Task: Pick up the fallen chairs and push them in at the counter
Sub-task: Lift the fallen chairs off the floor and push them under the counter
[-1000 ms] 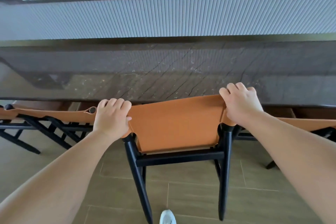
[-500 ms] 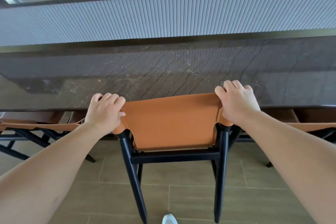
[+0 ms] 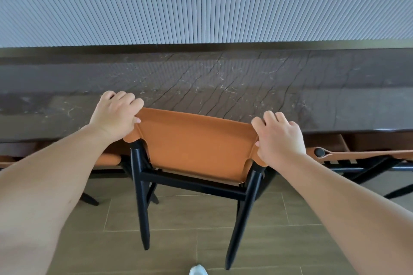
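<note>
Fingers [image 3: 120,98] of my left hand [image 3: 114,116] curl over the far left corner of the backrest, and those of my right hand [image 3: 280,138] curl over its far right corner; both hands grip the orange leather. Largest in view, the dark veined counter [image 3: 223,82] spans the scene from left to right, with a ribbed pale panel [image 3: 201,15] rising along its far side. Below lies the tan tiled floor [image 3: 190,219]. Upright on it stands the chair [image 3: 196,147], black-framed, its backrest top at the counter's near edge and its seat hidden beneath. A second chair [image 3: 366,158] sits to the right, tucked partly under the counter; a third chair [image 3: 107,159] shows just left, mostly covered by my forearm. Smallest, a white shoe tip [image 3: 197,270] appears at the near edge.
</note>
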A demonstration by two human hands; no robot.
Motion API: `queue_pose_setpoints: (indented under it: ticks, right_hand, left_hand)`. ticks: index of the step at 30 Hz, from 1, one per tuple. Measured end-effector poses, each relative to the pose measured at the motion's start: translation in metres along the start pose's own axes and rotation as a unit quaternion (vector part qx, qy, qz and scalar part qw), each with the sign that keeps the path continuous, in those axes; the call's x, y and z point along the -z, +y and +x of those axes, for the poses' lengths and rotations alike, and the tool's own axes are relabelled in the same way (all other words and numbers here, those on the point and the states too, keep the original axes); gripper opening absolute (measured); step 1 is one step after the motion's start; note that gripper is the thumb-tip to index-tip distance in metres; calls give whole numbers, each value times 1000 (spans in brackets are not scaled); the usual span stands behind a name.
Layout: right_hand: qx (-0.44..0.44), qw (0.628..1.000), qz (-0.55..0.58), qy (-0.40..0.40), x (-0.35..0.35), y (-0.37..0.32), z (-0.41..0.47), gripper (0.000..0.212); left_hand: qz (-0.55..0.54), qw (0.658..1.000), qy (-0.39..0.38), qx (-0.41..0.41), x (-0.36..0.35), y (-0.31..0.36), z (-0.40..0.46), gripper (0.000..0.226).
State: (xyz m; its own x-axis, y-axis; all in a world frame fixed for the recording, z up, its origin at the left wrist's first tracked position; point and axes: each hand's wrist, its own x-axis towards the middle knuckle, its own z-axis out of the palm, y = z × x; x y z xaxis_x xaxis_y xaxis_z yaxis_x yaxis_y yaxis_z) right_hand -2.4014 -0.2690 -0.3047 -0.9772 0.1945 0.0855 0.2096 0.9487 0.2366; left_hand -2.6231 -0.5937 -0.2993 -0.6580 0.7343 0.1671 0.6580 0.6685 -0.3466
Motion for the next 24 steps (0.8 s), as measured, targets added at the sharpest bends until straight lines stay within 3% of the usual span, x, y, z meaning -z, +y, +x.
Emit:
queue_pose_setpoints:
  ticks: [10,16,24]
  right_hand:
    - [-3,999,-25,-23,2,-19,-8,39]
    - [2,999,-40,-26,-7,1,-16,31]
    - [127,988,-62,-67,-24,51,-32,28]
  left_hand:
    - [-22,1000,18,4,-8,-7,-29,37]
    - [-36,998,49,6,-4,37,-82,32]
    - [-51,997,55,23,2,114,-121,29]
